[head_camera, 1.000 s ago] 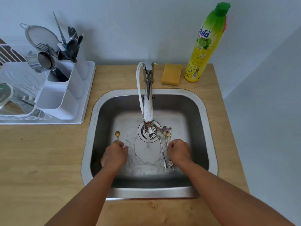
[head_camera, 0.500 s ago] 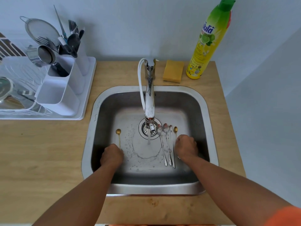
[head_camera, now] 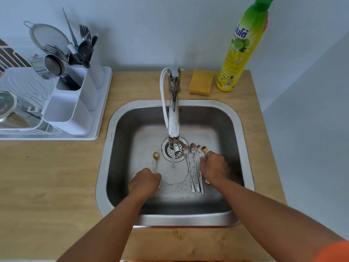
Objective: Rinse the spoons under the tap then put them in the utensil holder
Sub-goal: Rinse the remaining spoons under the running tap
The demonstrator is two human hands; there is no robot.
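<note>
Water runs from the tap point(head_camera: 174, 118) into the steel sink point(head_camera: 243, 148). My left hand point(head_camera: 144, 183) is shut on the handle of a gold spoon point(head_camera: 156, 156), whose bowl points away from me, left of the stream. My right hand point(head_camera: 214, 168) is closed over the handle of a second gold spoon point(head_camera: 204, 149) at the right. Three silver spoons point(head_camera: 192, 167) lie side by side on the sink floor between the drain and my right hand. The white utensil holder point(head_camera: 75, 110) stands on the drying rack at the left, with forks and spoons in its back compartment.
A yellow sponge point(head_camera: 201, 82) and a tall green-yellow dish soap bottle point(head_camera: 239, 48) stand behind the sink. The white dish rack point(head_camera: 102, 103) holds a strainer, a metal cup and a lid. The wooden counter point(head_camera: 47, 176) surrounds the sink.
My left hand has shifted right, bringing the gold spoon closer to the water stream. My right hand moved right, off the silver spoons, onto the second gold spoon.
</note>
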